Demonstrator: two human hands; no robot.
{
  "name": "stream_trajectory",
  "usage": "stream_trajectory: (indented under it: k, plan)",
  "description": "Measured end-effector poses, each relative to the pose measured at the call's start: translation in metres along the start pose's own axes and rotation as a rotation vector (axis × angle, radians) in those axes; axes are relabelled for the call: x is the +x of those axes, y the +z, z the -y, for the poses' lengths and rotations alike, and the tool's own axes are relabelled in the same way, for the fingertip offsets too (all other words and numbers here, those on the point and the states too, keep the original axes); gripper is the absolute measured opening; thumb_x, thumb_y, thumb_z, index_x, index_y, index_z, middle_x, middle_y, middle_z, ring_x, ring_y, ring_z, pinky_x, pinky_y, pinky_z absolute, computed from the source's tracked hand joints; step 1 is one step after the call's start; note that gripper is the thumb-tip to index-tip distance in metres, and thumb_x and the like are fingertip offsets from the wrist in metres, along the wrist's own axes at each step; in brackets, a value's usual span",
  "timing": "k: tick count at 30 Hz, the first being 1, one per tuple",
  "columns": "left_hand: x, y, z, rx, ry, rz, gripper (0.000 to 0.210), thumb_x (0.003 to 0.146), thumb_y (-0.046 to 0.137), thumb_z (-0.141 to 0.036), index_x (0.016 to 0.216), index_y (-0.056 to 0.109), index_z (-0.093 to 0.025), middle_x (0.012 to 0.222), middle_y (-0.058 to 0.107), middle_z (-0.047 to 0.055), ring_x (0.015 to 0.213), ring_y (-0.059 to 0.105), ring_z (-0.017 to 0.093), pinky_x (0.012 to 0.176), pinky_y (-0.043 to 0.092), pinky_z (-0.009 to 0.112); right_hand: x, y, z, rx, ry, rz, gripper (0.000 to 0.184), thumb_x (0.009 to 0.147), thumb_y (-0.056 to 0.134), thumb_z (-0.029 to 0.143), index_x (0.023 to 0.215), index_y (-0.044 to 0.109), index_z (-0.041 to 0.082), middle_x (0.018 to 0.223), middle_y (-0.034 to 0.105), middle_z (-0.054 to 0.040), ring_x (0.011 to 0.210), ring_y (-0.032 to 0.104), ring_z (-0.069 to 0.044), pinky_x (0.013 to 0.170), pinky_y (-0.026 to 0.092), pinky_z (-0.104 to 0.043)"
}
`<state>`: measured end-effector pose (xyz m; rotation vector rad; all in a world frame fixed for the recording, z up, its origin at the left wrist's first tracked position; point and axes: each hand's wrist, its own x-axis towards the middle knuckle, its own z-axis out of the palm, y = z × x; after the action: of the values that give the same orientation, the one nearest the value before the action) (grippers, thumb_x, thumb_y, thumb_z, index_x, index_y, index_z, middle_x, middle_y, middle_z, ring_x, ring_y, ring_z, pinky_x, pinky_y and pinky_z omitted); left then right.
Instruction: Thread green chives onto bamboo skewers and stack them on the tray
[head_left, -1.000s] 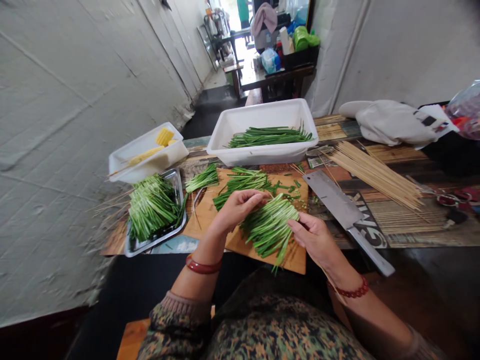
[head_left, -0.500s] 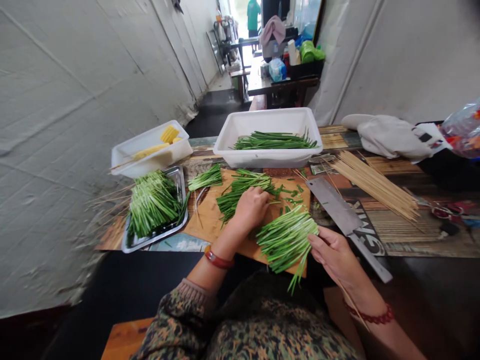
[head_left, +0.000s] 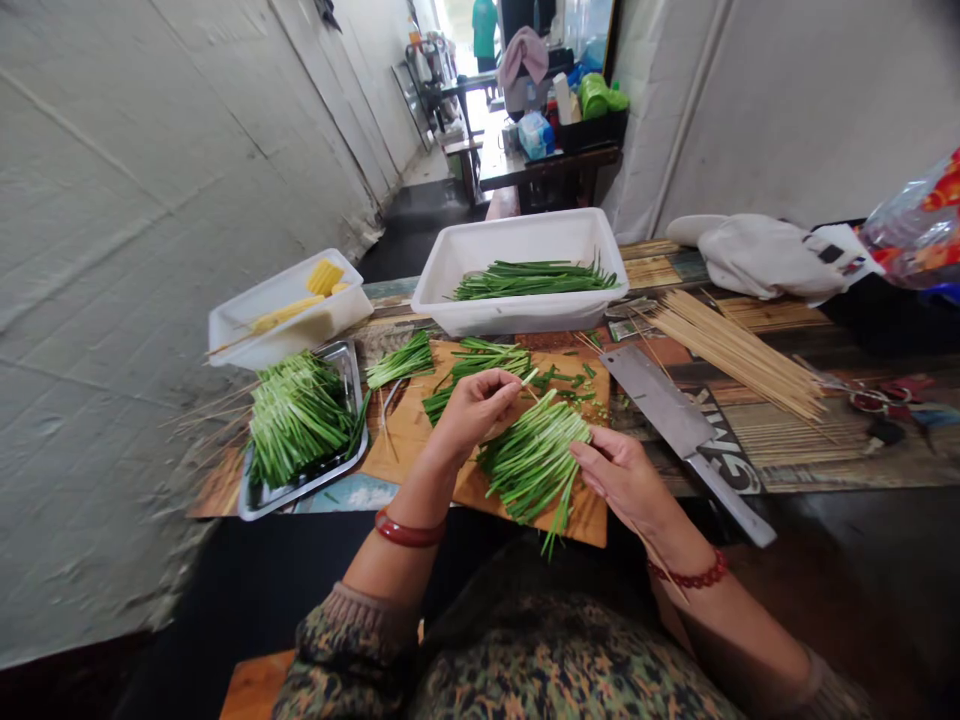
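Note:
My right hand (head_left: 622,480) grips a flat bunch of skewered chives (head_left: 536,455) at its right edge; thin bamboo skewers run back under my wrist. Close to the bunch's upper left, my left hand (head_left: 480,405) is closed in a pinch on a chive stalk (head_left: 531,378), whose pale end sticks up past the fingers. Both hands are above the wooden cutting board (head_left: 397,455). Behind my left hand lies a pile of loose chives (head_left: 480,360), with chopped green bits (head_left: 574,380) to its right.
Left, a metal tray (head_left: 352,445) bears skewered chives (head_left: 296,420). Behind are a white tub (head_left: 517,318) of chives and a smaller tub (head_left: 330,320) with corn. On the right lie a cleaver (head_left: 664,400), bamboo skewers (head_left: 742,350), scissors (head_left: 874,398) and a cap (head_left: 757,255).
My left hand has risen from the loose chives and come toward the skewered bunch, now pinching a stalk. The view has shifted a little; my right hand still grips the bunch.

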<state>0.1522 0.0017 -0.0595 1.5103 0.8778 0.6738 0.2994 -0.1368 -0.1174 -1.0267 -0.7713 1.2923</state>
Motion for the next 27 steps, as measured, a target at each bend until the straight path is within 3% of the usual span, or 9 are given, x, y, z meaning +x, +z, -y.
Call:
stream_trajectory:
  k: [27]
  plan:
    - [-0.0055,0.0049,-0.0072,-0.022,-0.035,-0.084,0.028,0.067,0.077,-0.040,0.075,0.071,-0.014,0.053,0.052,-0.004,0.048,0.036,0.006,0.046,0.024,0.021,0.0036,-0.0003,0.0000,0.002,0.013,0.004,0.032,0.080,0.070,0.048,0.078,0.065,0.016,0.059,0.037,0.0058,0.048,0.021,-0.006,0.042,0.016,-0.023]
